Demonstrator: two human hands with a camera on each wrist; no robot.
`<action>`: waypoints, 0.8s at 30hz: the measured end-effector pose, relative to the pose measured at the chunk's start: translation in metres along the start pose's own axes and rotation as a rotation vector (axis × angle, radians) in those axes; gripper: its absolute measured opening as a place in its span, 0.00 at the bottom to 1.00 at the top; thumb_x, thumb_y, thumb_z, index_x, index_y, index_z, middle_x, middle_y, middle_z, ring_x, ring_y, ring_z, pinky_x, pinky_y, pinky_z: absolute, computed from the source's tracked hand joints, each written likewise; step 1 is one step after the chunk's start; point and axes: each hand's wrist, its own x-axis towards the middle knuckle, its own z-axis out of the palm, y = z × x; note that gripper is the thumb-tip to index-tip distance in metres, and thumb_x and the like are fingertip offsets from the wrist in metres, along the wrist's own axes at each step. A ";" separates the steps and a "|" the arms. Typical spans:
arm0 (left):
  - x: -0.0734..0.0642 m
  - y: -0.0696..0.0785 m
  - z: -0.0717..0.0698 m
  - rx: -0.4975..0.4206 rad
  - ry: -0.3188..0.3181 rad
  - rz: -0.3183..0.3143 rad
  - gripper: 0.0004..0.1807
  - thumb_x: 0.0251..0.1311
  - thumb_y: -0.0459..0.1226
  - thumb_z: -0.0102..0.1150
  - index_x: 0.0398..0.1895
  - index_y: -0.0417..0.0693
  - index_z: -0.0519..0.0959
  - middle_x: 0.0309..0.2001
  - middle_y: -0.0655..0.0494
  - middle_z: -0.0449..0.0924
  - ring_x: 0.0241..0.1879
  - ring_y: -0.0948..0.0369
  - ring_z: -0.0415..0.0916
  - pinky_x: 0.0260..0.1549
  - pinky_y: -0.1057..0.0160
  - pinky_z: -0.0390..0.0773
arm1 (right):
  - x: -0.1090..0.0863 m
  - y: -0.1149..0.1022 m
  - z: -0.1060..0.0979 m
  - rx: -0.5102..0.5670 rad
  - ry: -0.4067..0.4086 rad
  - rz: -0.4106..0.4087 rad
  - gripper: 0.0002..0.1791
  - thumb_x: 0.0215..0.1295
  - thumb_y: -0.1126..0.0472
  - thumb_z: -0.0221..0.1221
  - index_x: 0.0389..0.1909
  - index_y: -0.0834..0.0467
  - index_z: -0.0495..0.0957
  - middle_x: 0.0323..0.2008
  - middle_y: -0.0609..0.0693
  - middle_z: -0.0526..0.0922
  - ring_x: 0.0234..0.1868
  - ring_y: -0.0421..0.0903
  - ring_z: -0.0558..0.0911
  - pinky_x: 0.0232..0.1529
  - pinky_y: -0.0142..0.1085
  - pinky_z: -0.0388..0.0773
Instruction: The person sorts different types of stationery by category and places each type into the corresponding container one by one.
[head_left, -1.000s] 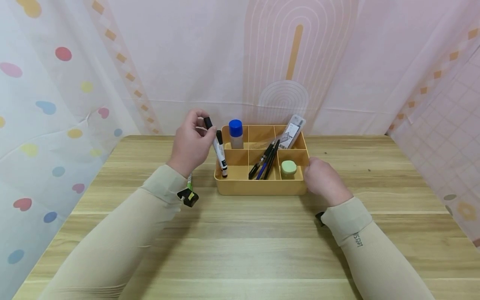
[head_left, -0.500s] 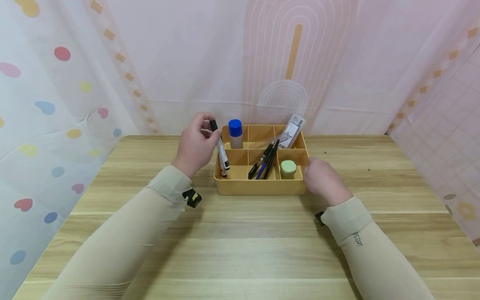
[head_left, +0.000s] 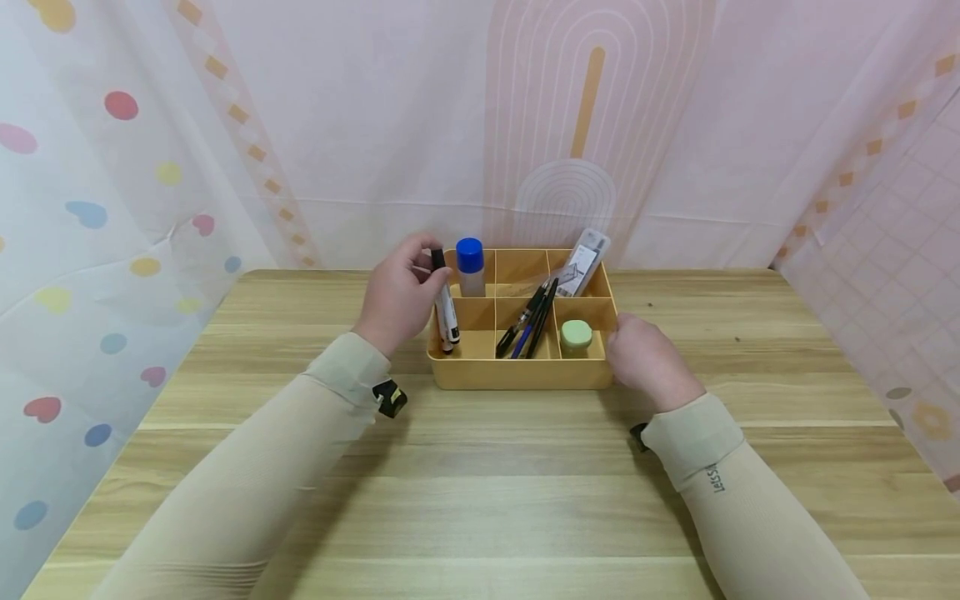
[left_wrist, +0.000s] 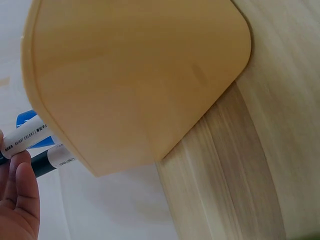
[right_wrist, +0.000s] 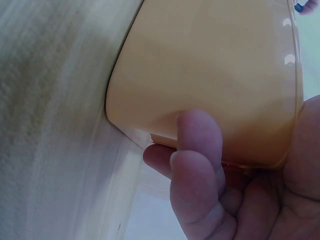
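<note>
My left hand (head_left: pixel 399 298) pinches a white marker (head_left: pixel 447 317) near its black cap. The marker leans with its lower end inside the front-left compartment of a yellow divided desk organizer (head_left: pixel 522 375). A second marker (left_wrist: pixel 61 155) with a dark cap stands beside it, mostly hidden in the head view. At the opposite end my right hand (head_left: pixel 651 358) grips the organizer's right side; in the right wrist view the fingers (right_wrist: pixel 197 175) bend against the outer wall (right_wrist: pixel 200 65), with the thumb by the rim.
Inside the organizer are a blue-capped bottle (head_left: pixel 470 258) at back left, several pens (head_left: pixel 537 321) in the front middle, a clear labelled case (head_left: pixel 583 265) at back right and a pale green rounded item (head_left: pixel 576 335) at front right. A patterned curtain (head_left: pixel 360 150) hangs behind the wooden table (head_left: pixel 495 500).
My left hand has moved right and slightly down, bringing the marker from over the organizer's left edge into the front-left compartment beside the other marker. The right hand and organizer stay put.
</note>
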 end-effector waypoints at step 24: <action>0.005 -0.009 0.011 0.098 -0.031 0.043 0.17 0.70 0.38 0.68 0.59 0.47 0.79 0.46 0.47 0.82 0.44 0.49 0.84 0.47 0.49 0.86 | 0.001 0.001 0.000 0.017 -0.011 0.010 0.25 0.79 0.61 0.34 0.63 0.75 0.69 0.39 0.64 0.81 0.33 0.53 0.79 0.33 0.42 0.77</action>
